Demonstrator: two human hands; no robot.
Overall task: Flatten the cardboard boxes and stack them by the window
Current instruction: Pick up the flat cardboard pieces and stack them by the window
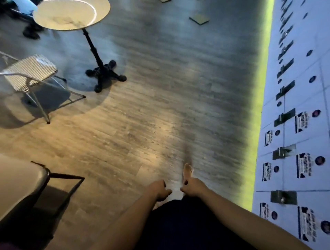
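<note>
My left hand (159,191) and my right hand (193,186) hang low in front of me, close together over the wooden floor. Both have their fingers curled in and hold nothing. A small flat square piece (199,18), possibly cardboard, lies on the floor far ahead to the right. The corner of another flat piece (165,0) shows at the top edge. No upright box is in view. My bare foot (187,171) is just beyond my hands.
A round pedestal table (71,14) stands at the upper left with a checked metal chair (32,71) beside it. Another person's feet (31,33) are behind that table. A dark-framed seat (21,180) is at the lower left. White labelled panels (301,125) with a green lit strip (259,107) run along the right.
</note>
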